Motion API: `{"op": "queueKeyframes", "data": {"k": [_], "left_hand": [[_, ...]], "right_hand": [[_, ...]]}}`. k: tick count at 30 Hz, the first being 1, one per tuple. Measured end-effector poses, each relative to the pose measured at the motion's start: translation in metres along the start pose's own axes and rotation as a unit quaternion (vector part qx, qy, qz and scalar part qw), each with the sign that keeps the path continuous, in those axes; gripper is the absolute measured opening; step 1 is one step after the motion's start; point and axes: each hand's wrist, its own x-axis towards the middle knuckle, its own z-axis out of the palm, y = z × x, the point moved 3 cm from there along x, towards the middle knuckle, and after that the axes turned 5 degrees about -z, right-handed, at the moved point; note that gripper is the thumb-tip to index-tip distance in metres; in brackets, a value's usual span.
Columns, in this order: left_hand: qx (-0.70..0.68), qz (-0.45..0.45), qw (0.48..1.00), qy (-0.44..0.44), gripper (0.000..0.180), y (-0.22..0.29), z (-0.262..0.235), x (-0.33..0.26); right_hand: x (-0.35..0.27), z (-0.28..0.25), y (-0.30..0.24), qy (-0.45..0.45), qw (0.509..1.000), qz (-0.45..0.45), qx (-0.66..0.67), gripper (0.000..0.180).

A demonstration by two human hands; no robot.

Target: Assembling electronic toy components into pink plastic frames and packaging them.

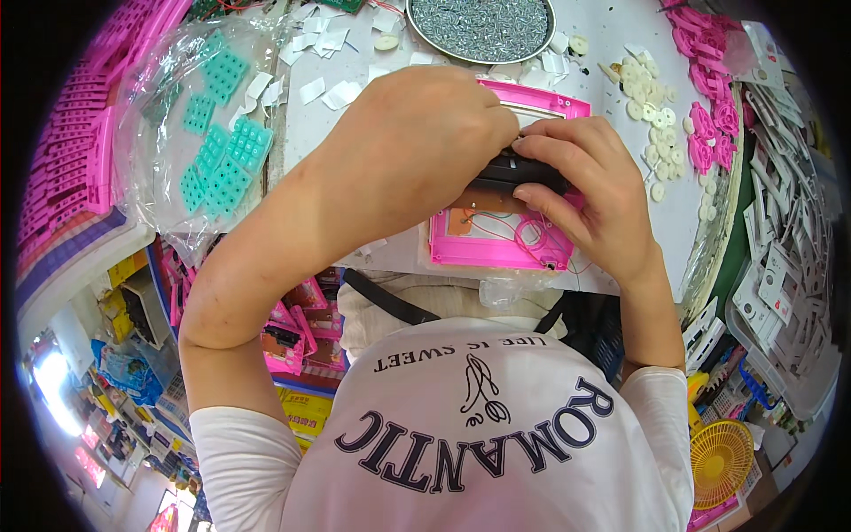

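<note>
A pink plastic casing [496, 244] lies open on the white table, with thin red wires and a brown board inside it. My left hand [417, 146] covers its upper left part, fingers curled down onto a small black part [523, 171]. My right hand [589, 191] pinches the same black part from the right, thumb under it and fingers over it. Both hands meet above the middle of the casing. Much of the black part is hidden by my fingers.
A round metal tray of small screws [483, 27] stands at the back. Teal keypads [222, 151] lie in a clear bag at the left. White discs [656, 124], pink gears [709, 89], stacked pink casings [71, 151] and a bin of white parts [789, 284] surround the table.
</note>
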Motion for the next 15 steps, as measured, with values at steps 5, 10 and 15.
{"op": "queueKeyframes", "data": {"k": [5, 10, 15], "left_hand": [[-0.083, -0.068, 0.994, 0.027, 0.011, -0.006, 0.009, -0.015], [-0.176, -0.164, 0.971, -0.001, 0.008, -0.010, 0.011, -0.011], [-0.147, -0.156, 0.976, -0.034, 0.013, -0.016, 0.008, 0.002]], "right_hand": [[0.005, -0.001, -0.009, -0.048, 0.998, -0.016, -0.029, 0.036], [0.007, -0.002, -0.012, -0.059, 0.998, -0.014, -0.031, 0.037], [0.009, -0.003, -0.014, -0.052, 0.998, -0.016, -0.028, 0.035]]}}
